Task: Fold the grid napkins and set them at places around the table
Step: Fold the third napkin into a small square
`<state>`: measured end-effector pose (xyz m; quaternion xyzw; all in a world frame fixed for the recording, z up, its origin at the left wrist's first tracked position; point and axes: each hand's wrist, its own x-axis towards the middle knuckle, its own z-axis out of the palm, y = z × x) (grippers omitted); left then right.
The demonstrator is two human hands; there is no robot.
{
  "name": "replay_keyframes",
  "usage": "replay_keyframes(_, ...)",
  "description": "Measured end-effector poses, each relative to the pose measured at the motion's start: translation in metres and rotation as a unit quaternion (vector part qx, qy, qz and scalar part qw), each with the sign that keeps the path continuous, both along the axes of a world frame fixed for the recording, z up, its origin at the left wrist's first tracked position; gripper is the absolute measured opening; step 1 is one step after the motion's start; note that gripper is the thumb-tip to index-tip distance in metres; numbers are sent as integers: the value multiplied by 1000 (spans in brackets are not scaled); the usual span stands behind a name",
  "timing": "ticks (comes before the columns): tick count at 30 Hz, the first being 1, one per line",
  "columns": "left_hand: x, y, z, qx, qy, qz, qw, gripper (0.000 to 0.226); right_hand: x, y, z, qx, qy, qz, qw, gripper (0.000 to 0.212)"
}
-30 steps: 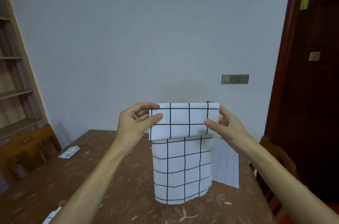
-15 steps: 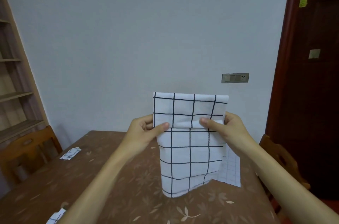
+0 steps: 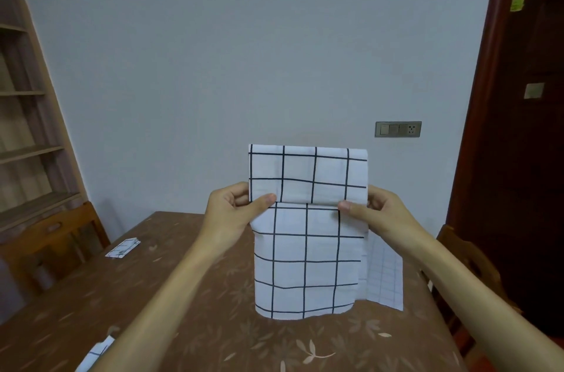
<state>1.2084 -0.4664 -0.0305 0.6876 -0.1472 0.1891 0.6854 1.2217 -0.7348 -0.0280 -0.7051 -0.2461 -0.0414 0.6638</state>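
The left hand (image 3: 232, 210) and right hand (image 3: 381, 213) each pinch a side of the soft white grid napkin (image 3: 308, 265), held up over the brown, leaf-printed tabletop (image 3: 183, 280). Its top is folded down into a flat rectangle.

Brown table (image 3: 229, 341) carries far napkin (image 3: 123, 248), near napkin (image 3: 96, 355).

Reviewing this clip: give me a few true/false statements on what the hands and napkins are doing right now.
1. The left hand pinches the grid napkin at its side. True.
2. A folded napkin lies on the table near the chair at left. True.
3. The grid napkin lies flat on the table. False: it hangs upright from the hands, top flap folded over.
4. The right hand is empty. False: it pinches the grid napkin's other side.
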Motion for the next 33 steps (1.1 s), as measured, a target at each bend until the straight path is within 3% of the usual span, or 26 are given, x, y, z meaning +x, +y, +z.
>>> replay_keyframes(6,-5,1,3,51,11,-24,998,6,1,2,-1,44,-30,-47,997,18)
replay_keyframes(8,-5,3,5,86,25,-23,996,26,0,-3,-1,55,-24,-41,997,19)
replay_keyframes(9,-4,4,4,88,31,-27,995,26,1,-6,-1,60,-21,-35,997,21)
replay_keyframes(16,-2,4,5,78,16,-37,996,5,2,-20,-2,23,-50,-40,998,26)
replay_keyframes(20,-4,-3,6,69,12,-40,997,27,7,-29,-5,-7,-74,-59,995,45)
replay_keyframes(24,-2,-2,6,66,46,-27,996,38,7,-32,-4,1,-72,-61,996,35)
replay_keyframes(29,-2,-7,3,65,37,-10,997,7,7,-28,0,32,-4,-61,998,48)
replay_keyframes(32,2,-9,-1,40,22,12,999,12,11,-26,0,64,51,-13,997,32)
replay_keyframes(33,5,-9,-3,27,16,16,999,14,11,-26,-1,56,63,-8,996,40)
